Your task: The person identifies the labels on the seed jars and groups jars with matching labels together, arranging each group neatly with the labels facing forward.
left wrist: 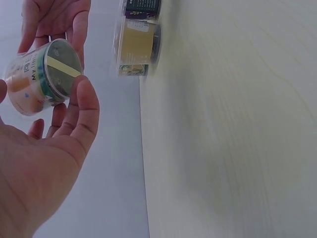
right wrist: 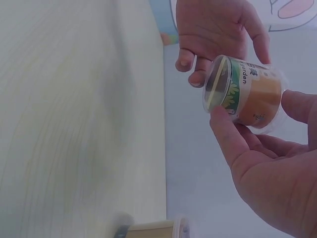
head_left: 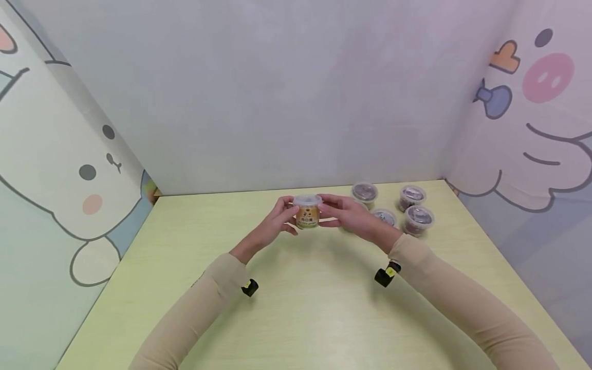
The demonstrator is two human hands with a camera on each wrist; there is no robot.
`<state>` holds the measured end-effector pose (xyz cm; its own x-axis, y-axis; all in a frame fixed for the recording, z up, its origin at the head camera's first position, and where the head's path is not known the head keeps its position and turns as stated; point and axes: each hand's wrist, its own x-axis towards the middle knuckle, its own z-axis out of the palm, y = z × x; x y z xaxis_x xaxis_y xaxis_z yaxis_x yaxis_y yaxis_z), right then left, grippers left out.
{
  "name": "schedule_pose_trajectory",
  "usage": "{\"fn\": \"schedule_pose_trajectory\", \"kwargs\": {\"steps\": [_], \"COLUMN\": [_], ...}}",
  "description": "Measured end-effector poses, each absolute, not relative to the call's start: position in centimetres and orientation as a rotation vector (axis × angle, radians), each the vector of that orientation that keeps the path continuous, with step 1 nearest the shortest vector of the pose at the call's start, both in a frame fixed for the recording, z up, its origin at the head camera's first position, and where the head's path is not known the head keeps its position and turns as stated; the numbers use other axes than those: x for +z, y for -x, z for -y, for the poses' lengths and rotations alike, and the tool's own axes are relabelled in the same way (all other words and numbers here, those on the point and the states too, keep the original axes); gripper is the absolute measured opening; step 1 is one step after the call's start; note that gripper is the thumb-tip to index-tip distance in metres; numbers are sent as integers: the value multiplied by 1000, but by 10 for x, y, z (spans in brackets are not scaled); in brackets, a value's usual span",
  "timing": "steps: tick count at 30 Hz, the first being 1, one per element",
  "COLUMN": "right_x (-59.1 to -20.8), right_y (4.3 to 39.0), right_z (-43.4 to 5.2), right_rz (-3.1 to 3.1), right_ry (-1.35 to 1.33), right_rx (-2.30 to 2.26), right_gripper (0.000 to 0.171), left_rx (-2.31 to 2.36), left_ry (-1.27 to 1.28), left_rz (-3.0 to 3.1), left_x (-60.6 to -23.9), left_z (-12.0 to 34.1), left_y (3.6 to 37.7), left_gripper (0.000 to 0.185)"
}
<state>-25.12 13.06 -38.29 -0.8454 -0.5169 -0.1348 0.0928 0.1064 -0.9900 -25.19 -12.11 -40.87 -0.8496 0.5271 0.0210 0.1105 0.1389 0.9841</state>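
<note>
I hold a small clear plastic cup [head_left: 307, 211] with an orange label between both hands, lifted above the pale yellow-green table [head_left: 305, 308], near the table's far middle. My left hand [head_left: 276, 223] curls its fingers round the cup's left side; in the left wrist view my thumb [left wrist: 84, 106] presses against the rim of the cup's base while the other fingers lie behind the wall. My right hand [head_left: 348, 215] closes on the right side in the same way, thumb [right wrist: 228, 134] on the green band by the base, fingers wrapped behind the label. Neither grip is tight: the fingers are bent only as far as the cup's width asks, and the palms stand clear of it. The cup stands upright in the head view, its clear lid on top. Far right on the table, just beyond my right hand, stand four more lidded cups [head_left: 411, 208] with dark contents, close together.
</note>
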Motion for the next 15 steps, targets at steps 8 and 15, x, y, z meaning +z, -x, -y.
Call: {"fn": "schedule_pose_trajectory", "kwargs": {"steps": [8,15], "right_x": [-386,-388], "right_y": [253,254], "right_z": [-129,-128], "right_rz": [-1927,-1935], "right_ry": [418,451], "right_rx": [-1789,-1770], "right_gripper": [69,69], "left_rx": [1763,1742], "left_ry": [-603,-612], "left_rz": [-2094,-2109], "left_x": [-410,-409], "left_z": [122,126], "left_y": [251,252], "left_gripper": [53,54]}}
